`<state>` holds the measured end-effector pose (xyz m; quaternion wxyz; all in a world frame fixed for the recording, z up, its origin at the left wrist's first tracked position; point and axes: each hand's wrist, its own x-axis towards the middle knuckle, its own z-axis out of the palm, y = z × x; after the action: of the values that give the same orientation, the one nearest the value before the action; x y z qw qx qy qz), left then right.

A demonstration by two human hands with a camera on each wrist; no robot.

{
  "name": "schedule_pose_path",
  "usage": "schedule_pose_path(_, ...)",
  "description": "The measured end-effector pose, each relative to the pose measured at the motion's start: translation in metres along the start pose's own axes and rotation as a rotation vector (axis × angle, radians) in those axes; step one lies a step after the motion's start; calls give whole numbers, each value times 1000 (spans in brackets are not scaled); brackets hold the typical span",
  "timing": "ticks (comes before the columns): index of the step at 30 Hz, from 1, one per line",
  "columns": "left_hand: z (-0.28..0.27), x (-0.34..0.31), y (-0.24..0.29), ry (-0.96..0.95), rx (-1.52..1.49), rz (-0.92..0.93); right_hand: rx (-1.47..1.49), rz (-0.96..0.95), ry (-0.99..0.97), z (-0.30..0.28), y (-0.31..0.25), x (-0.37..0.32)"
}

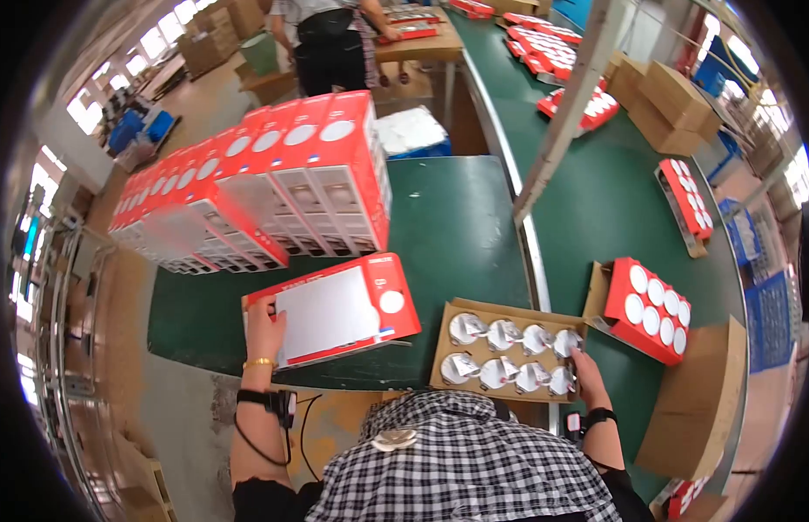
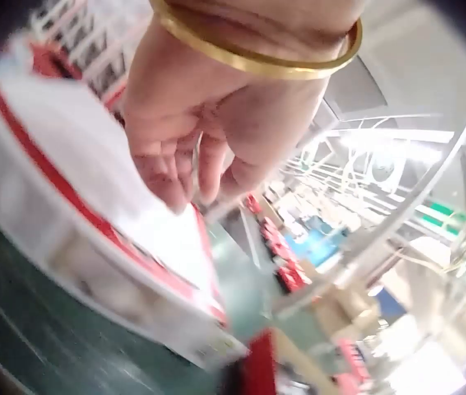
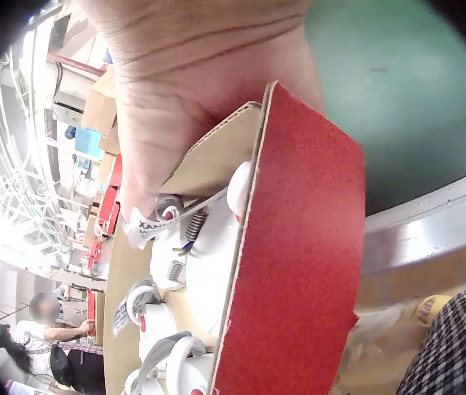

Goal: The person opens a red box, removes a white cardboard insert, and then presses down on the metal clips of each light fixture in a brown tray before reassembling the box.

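Observation:
My left hand [image 1: 265,332] rests at the left end of a red-and-white carton [image 1: 404,296] lying flat on the green table. In the left wrist view, the loosely bent fingers [image 2: 171,185] touch its broad white top. My right hand [image 1: 587,379] grips the right end wall of an open cardboard box [image 1: 509,306], its fingers reaching over the wall. Two rows of round white downlights [image 1: 464,329] with labels sit in this box. Spring clips [image 3: 193,230] and the box's red outer side show in the right wrist view.
A long row of upright red-and-white cartons [image 1: 335,165] stands behind the flat carton. On the green conveyor [image 1: 587,196] at right are a red box of white discs [image 1: 648,309] and more red boxes farther off. A metal post [image 1: 561,122] rises beside it. Another person [image 1: 330,43] stands ahead.

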<state>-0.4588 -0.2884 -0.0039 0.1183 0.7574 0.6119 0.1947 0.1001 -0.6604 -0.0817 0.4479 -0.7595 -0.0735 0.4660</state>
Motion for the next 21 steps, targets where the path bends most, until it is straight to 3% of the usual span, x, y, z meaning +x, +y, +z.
schedule_pose_path(1,3,-9,43,-173,-145,-124,41,-3,10,0,4,1)
schedule_pose_path(3,37,-34,94,-655,-531,-125,61,5,35,7,-4,-3)
schedule_pose_path(4,55,-52,123,-917,-843,-212,65,4,37,2,-3,-4)
schedule_pose_path(5,74,-66,142,-1095,-760,-190,80,6,28,1,2,-4)
schedule_pose_path(8,129,-101,179,-1021,-665,46,75,-5,-37,-4,12,5)
schedule_pose_path(11,139,-104,194,-837,-536,218,120,-9,39,-3,7,2)
schedule_pose_path(16,102,-91,188,-814,-626,175,38,-89,78,10,-55,-32)
schedule_pose_path(21,27,-68,150,-743,-575,110,-67,-172,-16,73,-127,-53)
